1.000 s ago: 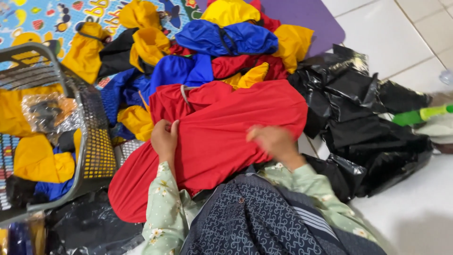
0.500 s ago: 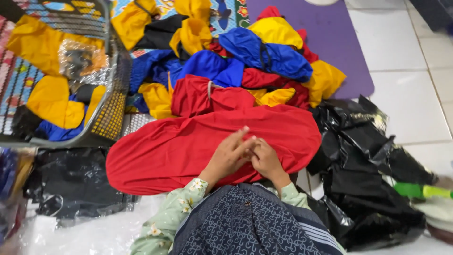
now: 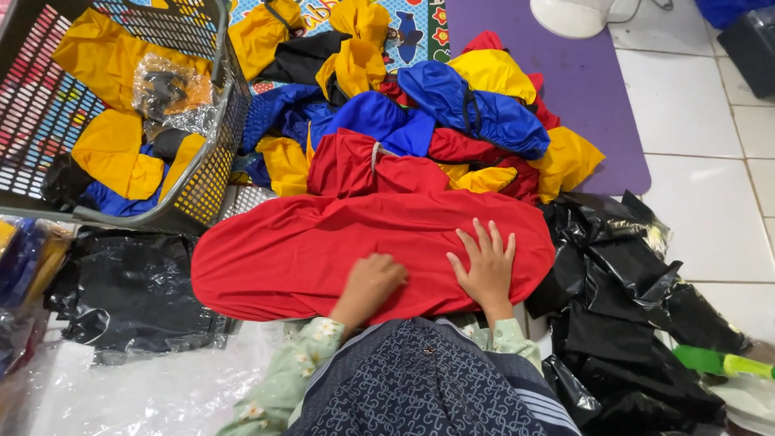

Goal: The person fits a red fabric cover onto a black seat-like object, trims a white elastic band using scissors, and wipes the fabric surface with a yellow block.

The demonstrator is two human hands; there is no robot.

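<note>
Head view: a red cloth (image 3: 323, 250) lies spread flat across the middle of the frame, on the floor just ahead of the person's lap. The right hand (image 3: 484, 266) rests on it at centre right, palm down, fingers spread wide and flat, gripping nothing. The left hand (image 3: 373, 278) sits on the same cloth just left of the right hand, knuckles up, fingers curled under; whether it pinches any fabric I cannot tell.

Above the cloth, at upper centre, is a heap of clothes (image 3: 436, 113) in blue, yellow and red, touching the cloth's far edge. At upper left a grey basket (image 3: 206, 173) holds yellow pieces and a clear plastic packet (image 3: 165, 93). Black plastic bags (image 3: 638, 291) pile up at right, against the cloth's right end, and another black bag (image 3: 129, 291) lies at lower left under the basket. A purple mat (image 3: 581, 105) shows at upper right, beside white floor tiles (image 3: 702, 161). A green object (image 3: 718, 363) pokes in at the lower right edge.
</note>
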